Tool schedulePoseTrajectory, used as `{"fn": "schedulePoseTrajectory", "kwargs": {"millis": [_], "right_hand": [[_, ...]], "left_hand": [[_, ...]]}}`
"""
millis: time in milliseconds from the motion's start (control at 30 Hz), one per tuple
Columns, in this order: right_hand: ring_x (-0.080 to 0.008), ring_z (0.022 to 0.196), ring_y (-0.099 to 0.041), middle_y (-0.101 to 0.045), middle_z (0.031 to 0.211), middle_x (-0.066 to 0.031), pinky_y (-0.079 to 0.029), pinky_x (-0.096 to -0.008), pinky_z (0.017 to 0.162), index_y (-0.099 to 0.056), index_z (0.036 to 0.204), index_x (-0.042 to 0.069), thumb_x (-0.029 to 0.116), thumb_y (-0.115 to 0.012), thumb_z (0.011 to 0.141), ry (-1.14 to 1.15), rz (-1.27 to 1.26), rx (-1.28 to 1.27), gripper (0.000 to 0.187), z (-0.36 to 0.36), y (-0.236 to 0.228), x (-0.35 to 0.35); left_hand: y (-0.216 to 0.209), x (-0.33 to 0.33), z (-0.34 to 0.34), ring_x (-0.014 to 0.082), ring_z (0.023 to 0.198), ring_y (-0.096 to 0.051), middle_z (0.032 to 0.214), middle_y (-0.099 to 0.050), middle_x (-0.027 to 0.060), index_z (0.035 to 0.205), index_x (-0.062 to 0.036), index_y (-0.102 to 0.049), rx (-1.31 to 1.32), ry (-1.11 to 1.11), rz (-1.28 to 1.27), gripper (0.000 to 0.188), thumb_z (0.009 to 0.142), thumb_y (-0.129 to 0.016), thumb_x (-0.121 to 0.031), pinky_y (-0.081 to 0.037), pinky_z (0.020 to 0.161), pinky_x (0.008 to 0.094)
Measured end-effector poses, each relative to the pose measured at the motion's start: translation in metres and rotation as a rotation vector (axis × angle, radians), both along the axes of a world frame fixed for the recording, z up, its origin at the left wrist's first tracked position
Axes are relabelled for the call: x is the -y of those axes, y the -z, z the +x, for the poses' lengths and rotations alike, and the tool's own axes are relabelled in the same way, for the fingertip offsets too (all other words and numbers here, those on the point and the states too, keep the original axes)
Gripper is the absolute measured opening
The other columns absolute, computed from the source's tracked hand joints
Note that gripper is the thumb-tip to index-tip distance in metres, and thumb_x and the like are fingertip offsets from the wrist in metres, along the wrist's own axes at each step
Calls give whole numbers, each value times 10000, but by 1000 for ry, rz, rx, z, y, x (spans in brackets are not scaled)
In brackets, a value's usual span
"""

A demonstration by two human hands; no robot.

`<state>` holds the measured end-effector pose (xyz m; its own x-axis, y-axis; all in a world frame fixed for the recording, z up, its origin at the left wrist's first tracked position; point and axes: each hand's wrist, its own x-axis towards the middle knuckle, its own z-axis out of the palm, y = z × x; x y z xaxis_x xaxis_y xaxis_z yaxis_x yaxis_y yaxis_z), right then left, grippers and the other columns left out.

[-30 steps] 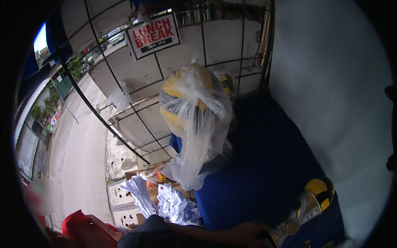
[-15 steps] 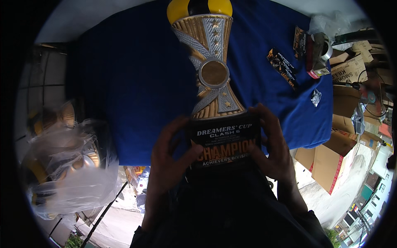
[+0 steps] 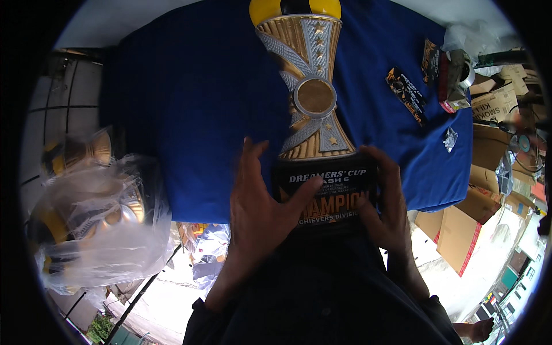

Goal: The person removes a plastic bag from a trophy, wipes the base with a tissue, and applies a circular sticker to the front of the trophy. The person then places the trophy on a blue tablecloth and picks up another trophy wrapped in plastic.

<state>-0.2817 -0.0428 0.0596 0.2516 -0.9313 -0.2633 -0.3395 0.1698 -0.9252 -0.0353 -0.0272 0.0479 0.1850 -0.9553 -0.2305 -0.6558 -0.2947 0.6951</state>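
Gold-and-silver trophy (image 3: pixel 315 96), topped by a yellow-and-black ball, is resting at the near side of a bench (image 3: pixel 201 109) draped in blue cloth. The person's right hand (image 3: pixel 390 198) is grasping the right edge of its black base, while the left hand (image 3: pixel 261 204), fingers straightened and released, is laying its thumb across the base's front. A printed black strip (image 3: pixel 406 96) is lying to the right; a clear plastic bag (image 3: pixel 109 253) is covering another trophy off the bench's left side.
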Motion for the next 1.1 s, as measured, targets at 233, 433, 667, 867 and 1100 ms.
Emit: {"fn": "schedulePoseTrajectory", "kwargs": {"millis": [233,433,667,867,1100], "right_hand": [[-368,1496,-615,-543,1649,-309,-566,-495,1190,-365,1729,2,23,-585,999,6,-45,59,763,4,3,2],[-370,1467,-636,-563,1619,-307,-578,-493,1161,-375,1726,2,28,-597,987,-1,-14,72,772,-1,5,3],[-353,1412,-664,-616,1558,-292,-582,-492,1148,-404,1711,13,39,-604,982,20,-51,62,756,-1,5,2],[-355,1388,-689,-666,1502,-277,-574,-497,1165,-422,1684,9,39,-604,987,70,10,105,722,1,2,0],[-355,1416,-680,-662,1505,-274,-579,-509,1166,-425,1680,18,25,-607,986,79,-3,110,718,1,4,-1]], "left_hand": [[-4,1,-2,549,1397,-700,1432,-706,439,1623,196,-499,-346,-145,224,1015,1031,-835,-555,-447,1294,555],[-2,-1,-1,551,1421,-683,1473,-685,440,1666,165,-465,-327,-135,261,948,1102,-738,-546,-349,1355,573],[-7,-4,1,541,1602,-499,1509,-683,403,1727,112,-411,-260,-86,271,883,1205,-481,-597,-214,1388,674],[-10,-5,6,536,1649,-429,1478,-703,399,1720,111,-425,-282,-122,284,839,1246,-350,-578,-257,1384,652],[-19,-4,-9,537,1285,-752,1271,-787,381,1668,183,-438,-209,-116,173,878,1199,-547,-552,-561,1179,544]]}}
